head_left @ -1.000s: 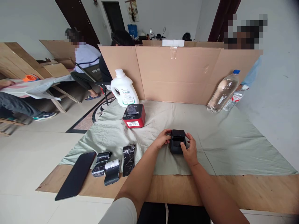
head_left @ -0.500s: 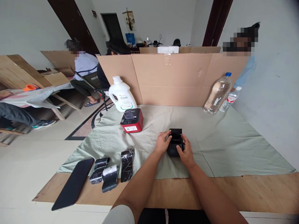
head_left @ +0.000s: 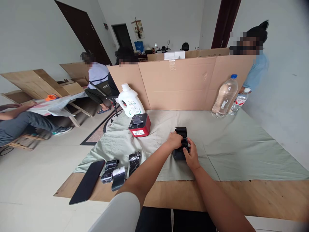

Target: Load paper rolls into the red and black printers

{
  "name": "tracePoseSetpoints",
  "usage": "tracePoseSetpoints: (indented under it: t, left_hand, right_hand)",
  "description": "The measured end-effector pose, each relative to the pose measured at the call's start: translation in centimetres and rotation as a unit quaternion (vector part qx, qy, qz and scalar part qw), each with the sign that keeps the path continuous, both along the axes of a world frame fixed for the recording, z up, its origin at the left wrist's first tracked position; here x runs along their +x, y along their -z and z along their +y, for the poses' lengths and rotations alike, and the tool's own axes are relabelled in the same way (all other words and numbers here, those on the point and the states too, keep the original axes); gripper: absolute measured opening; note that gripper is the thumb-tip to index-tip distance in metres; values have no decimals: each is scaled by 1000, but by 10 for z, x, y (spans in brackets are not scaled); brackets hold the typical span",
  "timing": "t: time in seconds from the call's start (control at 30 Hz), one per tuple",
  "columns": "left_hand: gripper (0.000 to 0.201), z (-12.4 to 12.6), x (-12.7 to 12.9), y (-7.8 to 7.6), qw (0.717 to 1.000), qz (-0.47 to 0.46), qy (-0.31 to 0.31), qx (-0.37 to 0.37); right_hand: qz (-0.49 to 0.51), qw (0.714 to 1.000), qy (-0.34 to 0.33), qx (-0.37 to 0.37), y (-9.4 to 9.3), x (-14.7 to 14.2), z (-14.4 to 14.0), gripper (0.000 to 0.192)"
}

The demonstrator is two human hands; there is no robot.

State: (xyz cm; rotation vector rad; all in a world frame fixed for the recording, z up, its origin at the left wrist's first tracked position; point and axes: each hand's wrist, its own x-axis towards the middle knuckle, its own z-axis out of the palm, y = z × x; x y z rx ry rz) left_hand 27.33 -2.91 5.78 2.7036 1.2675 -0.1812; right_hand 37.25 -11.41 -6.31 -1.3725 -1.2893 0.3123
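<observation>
Both hands, left hand [head_left: 175, 140] and right hand [head_left: 190, 154], clasp fingers around a small black printer [head_left: 181, 145], lid raised, on the cloth [head_left: 229, 145].

Blk printer [head_left: 181, 141], red/blk printer [head_left: 139, 125], pale green cloth [head_left: 229, 145], marbled blk rolls [head_left: 134, 161].

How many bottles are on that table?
3: a white jug at the cardboard wall's left end, and two clear bottles, big and small, at its right end. Others may be hidden.
</observation>
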Motion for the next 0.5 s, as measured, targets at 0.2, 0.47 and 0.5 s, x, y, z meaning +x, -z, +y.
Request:
tracePoseSetpoints:
  t: [0.2, 0.47, 0.5]
  left_hand:
    - [17, 4, 27, -5, 993, 109, 53, 7]
    - [23, 4, 19, -2, 997, 74, 16, -17]
    - [24, 6, 16, -3, 997, 71, 15, -23]
  right_hand:
    - [26, 1000, -7, -13, 4, 4, 2, 48]
    - [-66, 994, -66, -60, 1, 7, 2, 108]
    - [-75, 992, -73, -69, 1, 9, 1, 111]
